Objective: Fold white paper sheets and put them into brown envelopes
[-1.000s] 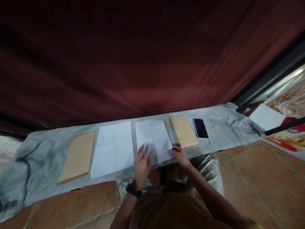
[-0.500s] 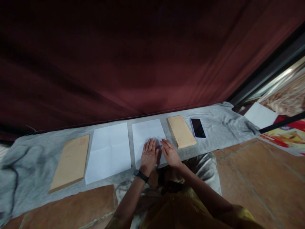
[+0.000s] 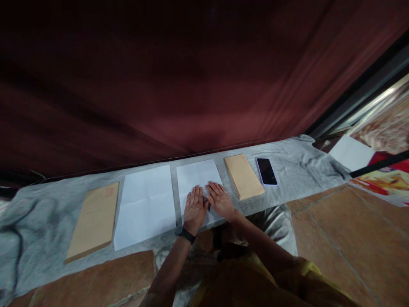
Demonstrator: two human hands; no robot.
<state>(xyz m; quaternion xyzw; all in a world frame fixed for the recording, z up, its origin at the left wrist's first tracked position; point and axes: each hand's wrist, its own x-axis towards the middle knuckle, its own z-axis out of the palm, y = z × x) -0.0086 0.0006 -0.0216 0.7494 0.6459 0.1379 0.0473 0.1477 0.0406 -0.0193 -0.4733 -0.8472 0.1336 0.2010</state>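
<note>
A white sheet of paper (image 3: 198, 171) with faint creases lies in front of me on a grey cloth. My left hand (image 3: 195, 209), with a dark watch at its wrist, rests flat on the sheet, fingers extended. Beside it my right hand (image 3: 220, 199) also presses flat on the paper, fingers stretched out and the two thumbs close together. Neither hand grips anything. Left of this sheet is a second, larger-looking stack or sheet of white paper (image 3: 147, 204) with fold lines. A stack of brown envelopes (image 3: 244, 175) sits just right of my right hand.
Another stack of brown envelopes (image 3: 94, 219) lies at the left. A phone (image 3: 266, 171) with a dark screen is at the right. The grey cloth (image 3: 297, 166) covers a narrow ledge before a dark red curtain (image 3: 191, 85). Tiled floor (image 3: 338, 234) shows below.
My right hand has moved left and flattened onto the paper, closer to my left hand. The left hand has shifted slightly left. Papers, envelopes and phone stay in place.
</note>
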